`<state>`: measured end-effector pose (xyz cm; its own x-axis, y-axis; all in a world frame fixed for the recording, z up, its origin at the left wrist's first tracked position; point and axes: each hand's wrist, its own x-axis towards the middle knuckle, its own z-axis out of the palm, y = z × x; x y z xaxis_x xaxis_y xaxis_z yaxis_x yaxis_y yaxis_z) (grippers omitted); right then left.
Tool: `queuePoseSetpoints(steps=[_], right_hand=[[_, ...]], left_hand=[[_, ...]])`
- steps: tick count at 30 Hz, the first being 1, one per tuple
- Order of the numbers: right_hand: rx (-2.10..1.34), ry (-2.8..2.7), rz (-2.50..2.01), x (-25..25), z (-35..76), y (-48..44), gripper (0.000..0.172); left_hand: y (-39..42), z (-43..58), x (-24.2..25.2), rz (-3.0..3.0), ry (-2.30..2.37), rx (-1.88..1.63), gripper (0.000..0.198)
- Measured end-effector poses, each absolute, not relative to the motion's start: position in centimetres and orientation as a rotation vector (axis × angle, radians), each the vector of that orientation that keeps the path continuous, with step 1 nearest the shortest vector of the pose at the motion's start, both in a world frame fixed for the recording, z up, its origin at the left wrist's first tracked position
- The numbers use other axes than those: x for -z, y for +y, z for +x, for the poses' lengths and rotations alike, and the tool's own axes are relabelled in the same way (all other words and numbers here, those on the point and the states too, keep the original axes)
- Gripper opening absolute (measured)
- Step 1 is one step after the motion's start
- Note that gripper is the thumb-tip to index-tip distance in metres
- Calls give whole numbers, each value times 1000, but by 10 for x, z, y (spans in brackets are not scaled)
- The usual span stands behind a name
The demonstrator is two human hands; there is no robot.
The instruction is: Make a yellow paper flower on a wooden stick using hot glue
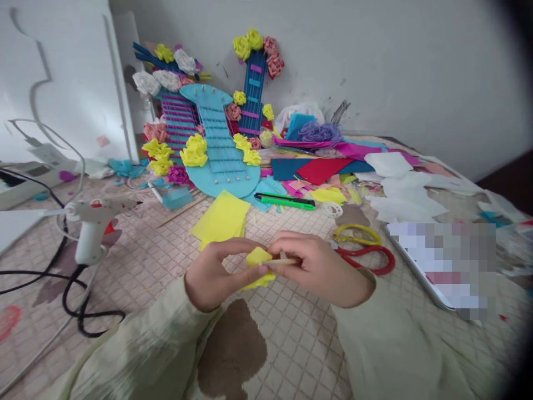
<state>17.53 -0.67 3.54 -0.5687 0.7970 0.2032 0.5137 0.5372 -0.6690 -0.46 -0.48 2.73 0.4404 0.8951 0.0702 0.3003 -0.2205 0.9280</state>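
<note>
My left hand (220,272) pinches a small crumpled piece of yellow crepe paper (259,256) between thumb and fingers. In my right hand (312,265) is a thin pale wooden stick (286,261), lying level with its left end against the yellow paper. Both thumb tips meet at the paper, and the right fingertips are partly hidden. Just beyond my left hand lies a stack of yellow paper sheets (222,216). Scissors (370,253) with red and yellow handles rest to the right of my right hand.
A white glue gun (89,222) with a black cord stands at left. A green utility knife (285,201) lies behind my hands. Flower-trimmed paper instruments (220,139) lean against the wall. Paper scraps (320,169) are heaped back right; a device with a blurred screen (445,266) lies right.
</note>
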Motion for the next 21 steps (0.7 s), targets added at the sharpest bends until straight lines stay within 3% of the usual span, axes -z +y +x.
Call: queuePoseSetpoints(steps=[5, 11, 21], right_hand=[[-746, -2252, -1121, -34, 177, -6, 11], [-639, -2273, -1123, -34, 180, -8, 29], [-433, -2464, -1111, -31, 175, -10, 29]], left_hand=[[-3, -6, -14, 1669, 1119, -772, 17], [0, -8, -9, 1556, 1091, -806, 20], [-2, -5, -5, 1715, 1145, -753, 22]])
